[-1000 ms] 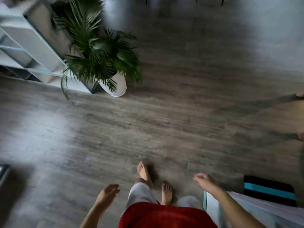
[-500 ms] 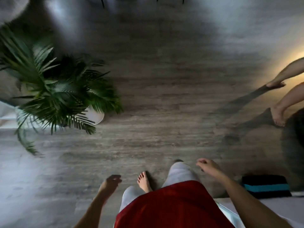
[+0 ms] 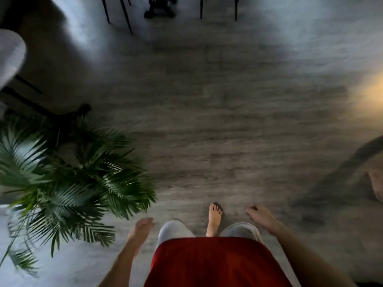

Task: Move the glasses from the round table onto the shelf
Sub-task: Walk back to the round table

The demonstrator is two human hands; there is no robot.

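Grey wood-grain planks make up the floor [image 3: 228,121], running across the room, dull in the middle and washed with cold light towards the far side and in the near left corner. A warm yellow glow [image 3: 371,94] spills onto the boards at the right edge, and a long dark shadow [image 3: 335,170] slants across them below it. A big palm [image 3: 68,183] stands on the left, its fronds spreading low over the floor. Behind it is a pale padded seat [image 3: 10,56] on a dark frame, seen only in part. At the far end, thin black chair legs [image 3: 116,13] stand on the planks, with a dark footed base [image 3: 159,13] between them and a second pair of legs [image 3: 217,7]; whatever that base carries is cut off above. The person stands near the palm in a red top [image 3: 207,264] and light trousers [image 3: 173,230], one bare foot [image 3: 214,217] flat on the boards. The left hand [image 3: 142,226] hangs beside the left knee, blurred, its fingers relaxed and holding nothing. The right hand [image 3: 262,217] hangs out past the right knee, fingers loosely curled, also holding nothing. The glasses are out of view, so I cannot tell where they are.
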